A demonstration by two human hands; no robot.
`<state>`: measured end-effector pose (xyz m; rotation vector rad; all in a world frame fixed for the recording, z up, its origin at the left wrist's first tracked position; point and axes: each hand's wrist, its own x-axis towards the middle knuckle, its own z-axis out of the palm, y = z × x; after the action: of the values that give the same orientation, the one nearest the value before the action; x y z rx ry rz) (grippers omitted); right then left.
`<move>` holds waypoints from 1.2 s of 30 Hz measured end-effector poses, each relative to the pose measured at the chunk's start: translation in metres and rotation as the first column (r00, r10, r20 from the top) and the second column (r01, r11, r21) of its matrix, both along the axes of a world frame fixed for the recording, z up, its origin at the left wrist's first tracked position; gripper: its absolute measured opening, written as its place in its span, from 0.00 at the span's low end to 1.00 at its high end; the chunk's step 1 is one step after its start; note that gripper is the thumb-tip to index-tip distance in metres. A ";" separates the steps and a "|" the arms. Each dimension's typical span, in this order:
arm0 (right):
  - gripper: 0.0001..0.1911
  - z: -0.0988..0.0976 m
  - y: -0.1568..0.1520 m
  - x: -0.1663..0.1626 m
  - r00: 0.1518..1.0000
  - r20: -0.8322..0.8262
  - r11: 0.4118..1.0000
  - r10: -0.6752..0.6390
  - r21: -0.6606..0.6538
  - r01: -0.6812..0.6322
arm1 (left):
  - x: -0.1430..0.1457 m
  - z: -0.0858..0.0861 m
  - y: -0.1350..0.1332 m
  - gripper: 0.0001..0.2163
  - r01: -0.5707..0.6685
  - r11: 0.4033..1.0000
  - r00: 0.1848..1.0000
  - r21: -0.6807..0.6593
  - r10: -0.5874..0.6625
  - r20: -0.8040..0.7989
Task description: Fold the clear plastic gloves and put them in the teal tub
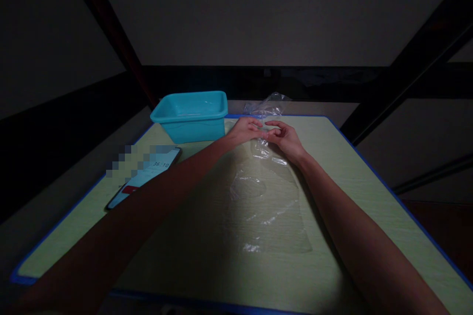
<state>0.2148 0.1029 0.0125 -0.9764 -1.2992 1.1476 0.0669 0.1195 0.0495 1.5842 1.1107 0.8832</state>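
A clear plastic bag (pixel 268 211) lies flat along the middle of the green table (pixel 351 157), its far end bunched up. My left hand (pixel 246 129) and my right hand (pixel 286 139) meet at that far end, fingertips pinched together on the bunched plastic. Both arms reach forward over the table. Another crumpled piece of clear plastic (pixel 268 104) sits just beyond my hands at the table's far edge.
A turquoise plastic tub (pixel 192 115) stands at the far left of the table. A phone (pixel 146 177) with a lit screen lies left of my left arm. The table has a blue border, dark beams and a wall behind it.
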 end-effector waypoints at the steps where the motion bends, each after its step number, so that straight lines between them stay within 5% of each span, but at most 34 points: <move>1: 0.27 0.000 0.000 0.000 1.000 0.000 1.000 0.000 0.002 0.000 | 0.000 0.000 0.000 0.09 0.006 1.000 1.000 -0.001 -0.006 -0.001; 36: 0.20 -0.004 0.007 0.002 0.986 -0.110 0.992 -0.127 -0.005 0.127 | 0.000 0.002 0.001 0.10 0.000 1.000 1.000 -0.016 0.000 -0.021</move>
<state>0.2165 0.1096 0.0087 -0.9670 -1.1334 1.0862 0.0673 0.1201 0.0513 1.5838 1.1302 0.8574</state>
